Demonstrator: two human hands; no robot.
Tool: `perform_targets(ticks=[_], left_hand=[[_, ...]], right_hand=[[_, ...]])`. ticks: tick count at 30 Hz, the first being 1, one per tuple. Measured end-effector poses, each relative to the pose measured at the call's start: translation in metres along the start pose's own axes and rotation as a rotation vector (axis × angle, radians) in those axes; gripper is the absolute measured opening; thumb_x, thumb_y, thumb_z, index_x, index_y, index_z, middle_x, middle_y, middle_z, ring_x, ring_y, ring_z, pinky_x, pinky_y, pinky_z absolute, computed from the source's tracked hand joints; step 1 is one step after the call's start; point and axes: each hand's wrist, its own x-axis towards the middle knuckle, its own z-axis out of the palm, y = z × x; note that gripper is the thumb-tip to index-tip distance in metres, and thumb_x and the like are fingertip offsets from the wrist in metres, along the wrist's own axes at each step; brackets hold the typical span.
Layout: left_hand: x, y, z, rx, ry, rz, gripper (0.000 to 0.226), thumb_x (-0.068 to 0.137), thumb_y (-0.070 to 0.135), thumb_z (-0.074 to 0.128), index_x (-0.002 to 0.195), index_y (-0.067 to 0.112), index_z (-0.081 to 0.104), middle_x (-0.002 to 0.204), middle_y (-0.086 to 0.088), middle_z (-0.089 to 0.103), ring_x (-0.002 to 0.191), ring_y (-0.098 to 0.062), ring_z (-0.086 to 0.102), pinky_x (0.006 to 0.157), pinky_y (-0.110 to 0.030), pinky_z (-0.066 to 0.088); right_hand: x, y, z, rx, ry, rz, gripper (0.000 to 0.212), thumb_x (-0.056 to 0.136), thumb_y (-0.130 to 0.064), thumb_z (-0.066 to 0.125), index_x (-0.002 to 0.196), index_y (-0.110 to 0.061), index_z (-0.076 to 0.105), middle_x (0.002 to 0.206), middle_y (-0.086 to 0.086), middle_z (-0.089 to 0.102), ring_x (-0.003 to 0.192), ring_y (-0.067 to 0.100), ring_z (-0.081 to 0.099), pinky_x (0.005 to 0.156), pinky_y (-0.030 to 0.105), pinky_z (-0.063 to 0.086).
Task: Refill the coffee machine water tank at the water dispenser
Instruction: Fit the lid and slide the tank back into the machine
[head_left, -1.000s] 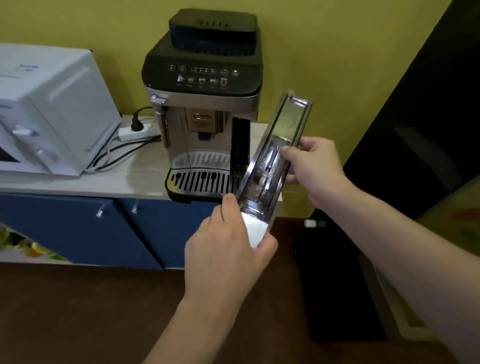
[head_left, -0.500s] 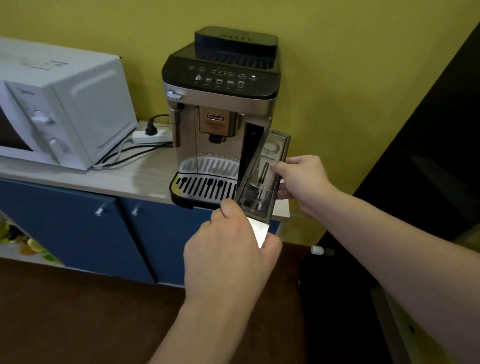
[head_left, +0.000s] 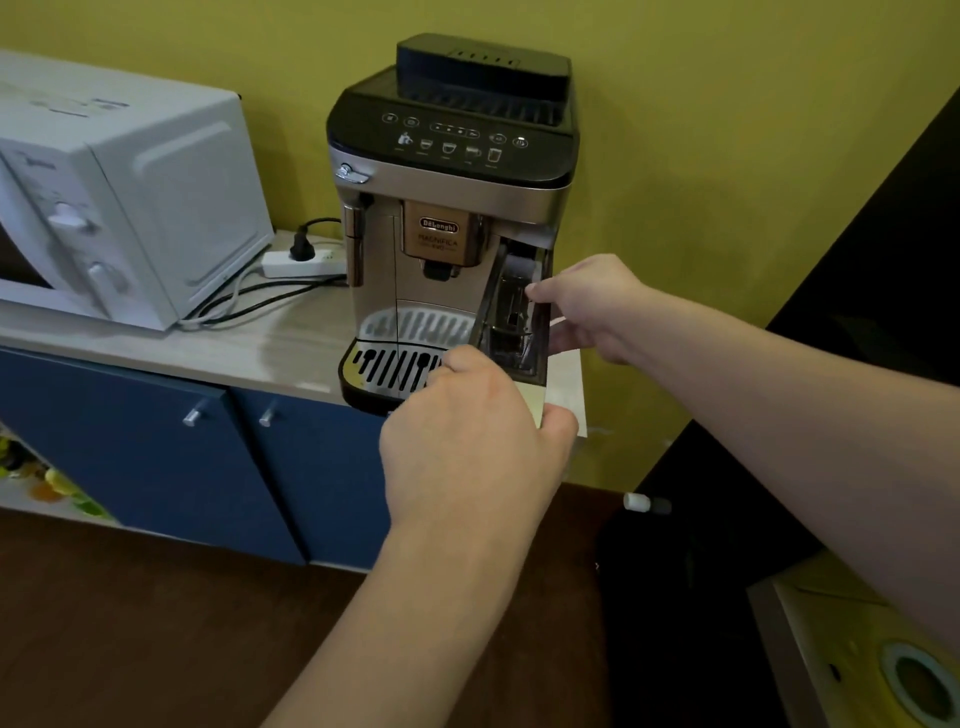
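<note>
1. The silver and black bean-to-cup coffee machine (head_left: 452, 208) stands on the pale wood-grain countertop (head_left: 249, 348), against the yellow wall.
2. The clear, narrow plastic water tank (head_left: 511, 322) sits partly inside the slot at the machine's front right side, its near end sticking out over the counter edge.
3. The left hand (head_left: 467, 441) is curled around the tank's near lower end; thumb on top, fingers wrapped beneath and mostly hidden, covering that end of the tank.
4. The right hand (head_left: 592, 306) grips the tank's right side near the top, fingertips pressed against it; the palm side faces away and cannot be seen.
5. Whether the tank holds water is hard to make out through the dark reflections.
6. The white microwave oven (head_left: 119, 197) at the left is cut off by the frame.
7. A white power strip (head_left: 304, 262) lies between microwave and machine.
</note>
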Motion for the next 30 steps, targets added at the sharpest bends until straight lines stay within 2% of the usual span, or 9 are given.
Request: perform_targets(ticks=[5,6,8,10,12,15,17,24,30], left_hand=[[0.005,0.012,0.012,0.049,-0.025,0.021,0.06,0.086,0.06,0.047,0.116,0.008,0.044,0.089,-0.004,0.054,0.064,-0.016,0.044,0.042,-0.026,0.024],[0.007,0.013,0.013,0.052,-0.017,0.018,0.06,0.086,0.06,0.047,0.116,0.008,0.044,0.088,-0.004,0.054,0.062,-0.015,0.043,0.042,-0.026,0.023],[0.014,0.014,0.014,0.052,0.009,0.004,0.058,0.085,0.059,0.047,0.113,0.008,0.044,0.083,-0.004,0.052,0.056,-0.014,0.039,0.04,-0.026,0.022],[0.018,0.013,0.014,0.065,0.035,-0.008,0.057,0.085,0.058,0.047,0.111,0.007,0.045,0.081,-0.003,0.052,0.054,-0.014,0.038,0.04,-0.026,0.021],[0.017,0.011,0.013,0.074,0.048,-0.008,0.053,0.086,0.056,0.046,0.109,0.008,0.044,0.081,-0.002,0.049,0.055,-0.014,0.038,0.04,-0.025,0.019],[0.012,0.008,0.016,0.077,0.046,-0.013,0.051,0.086,0.057,0.046,0.107,0.011,0.042,0.083,-0.001,0.045,0.061,-0.013,0.038,0.04,-0.023,0.014],[0.011,0.008,0.017,0.068,0.043,-0.018,0.053,0.085,0.057,0.047,0.108,0.01,0.042,0.085,-0.002,0.047,0.064,-0.014,0.04,0.041,-0.022,0.013],[0.008,0.014,0.018,0.117,0.038,0.023,0.059,0.087,0.062,0.043,0.113,0.01,0.038,0.1,-0.006,0.057,0.069,-0.016,0.039,0.042,-0.024,0.016],[0.013,0.019,0.016,0.1,0.043,0.021,0.055,0.086,0.059,0.044,0.11,0.01,0.038,0.088,-0.003,0.043,0.066,-0.015,0.039,0.041,-0.024,0.017]], right_hand=[[0.011,0.004,-0.003,0.015,0.004,0.023,0.037,0.092,-0.014,0.067,0.124,-0.005,0.052,0.112,0.02,0.067,0.074,0.036,0.075,0.068,0.046,0.063],[0.013,0.005,-0.004,0.031,-0.006,0.016,0.033,0.092,-0.014,0.067,0.121,-0.004,0.053,0.114,0.021,0.066,0.078,0.038,0.074,0.069,0.047,0.063],[0.017,0.004,-0.005,0.047,-0.022,-0.01,0.016,0.093,-0.014,0.066,0.096,-0.005,0.053,0.113,0.022,0.065,0.087,0.044,0.073,0.073,0.051,0.062],[0.022,0.003,-0.007,0.035,-0.04,-0.009,0.021,0.093,-0.017,0.065,0.084,-0.011,0.048,0.109,0.019,0.066,0.085,0.044,0.073,0.073,0.05,0.062],[0.026,0.005,-0.009,0.029,-0.068,0.004,0.018,0.093,-0.019,0.066,0.096,-0.006,0.054,0.105,0.014,0.067,0.079,0.035,0.075,0.07,0.043,0.063],[0.03,0.014,-0.012,0.071,-0.128,0.028,0.05,0.092,-0.021,0.068,0.136,-0.007,0.049,0.112,0.011,0.067,0.083,0.029,0.074,0.066,0.036,0.064],[0.031,0.018,-0.012,0.098,-0.153,0.011,0.059,0.092,-0.02,0.068,0.144,-0.01,0.042,0.117,0.011,0.065,0.079,0.026,0.074,0.064,0.034,0.063],[0.037,0.019,-0.019,0.071,-0.181,-0.027,0.04,0.091,-0.019,0.068,0.128,-0.008,0.056,0.106,0.013,0.071,0.059,0.018,0.072,0.064,0.035,0.063],[0.038,0.012,-0.022,0.028,-0.16,-0.043,0.024,0.093,-0.018,0.066,0.114,-0.008,0.06,0.101,0.013,0.071,0.057,0.017,0.071,0.063,0.034,0.064]])
